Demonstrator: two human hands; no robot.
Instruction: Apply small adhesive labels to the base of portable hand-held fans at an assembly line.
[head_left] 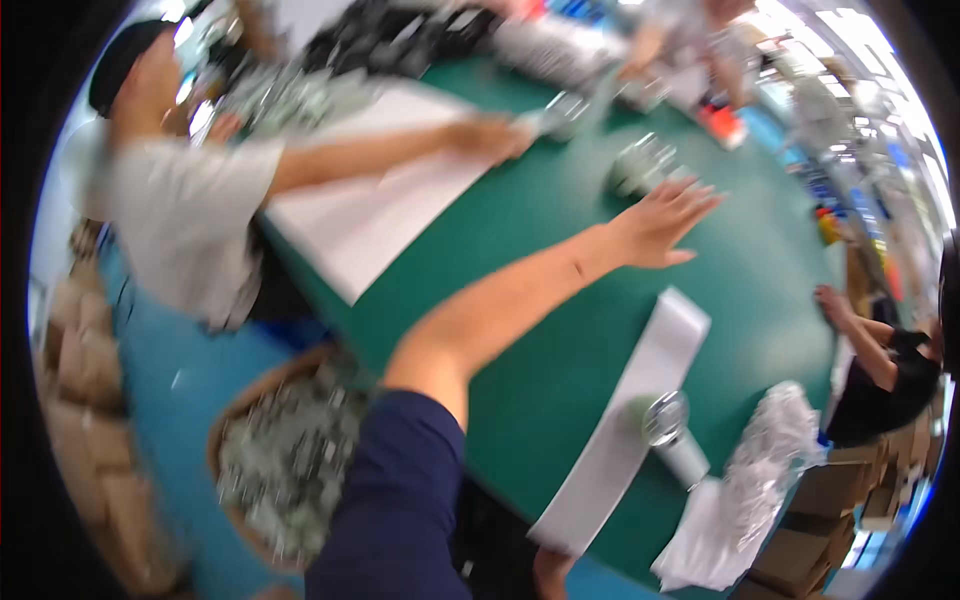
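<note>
My left hand (662,222) reaches far over the green table (760,290), fingers spread and blurred. Just beyond its fingertips sits a clear rounded piece (645,165) with pale green in it; the hand seems to hold nothing. At the lower edge, a small part of my right hand (553,570) shows by the near end of a long white strip or narrow box (625,425). Its fingers are hidden. Against the strip lies an object with a clear round head (665,418) and a white cylindrical handle (685,460).
Clear wrapping (770,460) lies at the table's right near edge. A carton (225,490) of clear-wrapped pieces stands at lower left. One co-worker's arm (380,155) reaches over a white sheet (370,220) toward another clear piece (563,115). Other people work at the far and right edges.
</note>
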